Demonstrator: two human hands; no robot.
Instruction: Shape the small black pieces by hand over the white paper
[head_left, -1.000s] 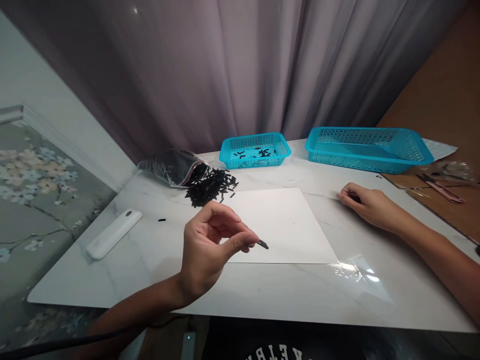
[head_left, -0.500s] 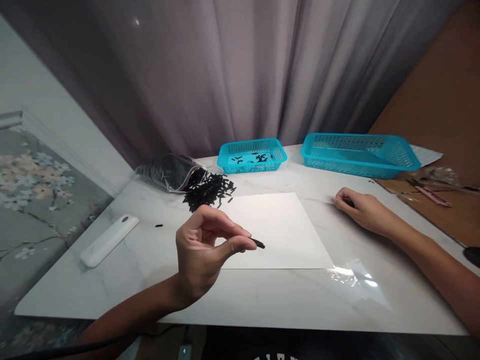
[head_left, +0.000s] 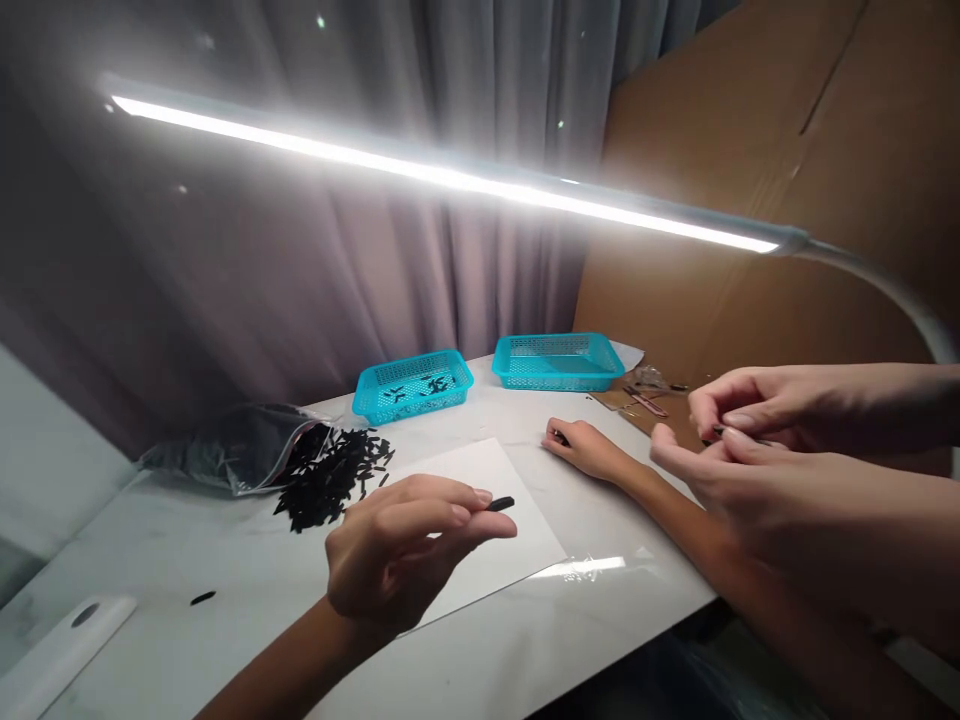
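My left hand (head_left: 397, 565) hovers over the near edge of a white sheet (head_left: 487, 470), pinching a small black piece (head_left: 501, 503) between thumb and fingers. My right hand (head_left: 589, 450) rests on the marble table (head_left: 225, 640) right of the sheet, its fingers curled over a small dark thing that I cannot make out. A pile of the same black pieces (head_left: 326, 480) spills from a clear bag (head_left: 232, 455) at the left.
Another person's two hands (head_left: 750, 440) reach in from the right, pinching something tiny. Two turquoise baskets stand at the back, the smaller basket (head_left: 412, 385) holding several black pieces, the larger basket (head_left: 559, 362) beside it. A bright lamp bar (head_left: 450, 180) runs overhead. A white device (head_left: 52, 650) lies front left.
The view has swung up and to the right, bringing the lamp bar and another person's hands into sight. My left hand still pinches the black piece; my right hand stays on the table.
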